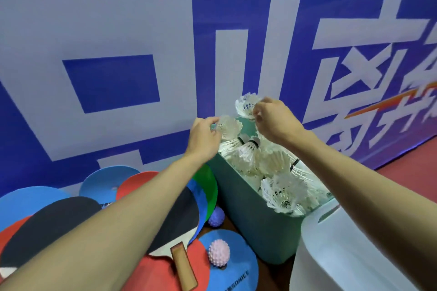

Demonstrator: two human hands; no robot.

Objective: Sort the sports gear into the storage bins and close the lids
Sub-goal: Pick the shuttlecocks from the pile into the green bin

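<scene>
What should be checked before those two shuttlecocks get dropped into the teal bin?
1. Left hand pinches a shuttlecock: ok.
2. Right hand pinches a second shuttlecock: ok.
3. Teal bin open: ok.
4. Room left in the bin: not ok, the shuttlecock pile heaps past its rim.
5. Lid at hand: cannot tell; the white plastic thing beside the bin may be it.
6. Table tennis paddles and spiky balls outside the bin: ok.
</scene>
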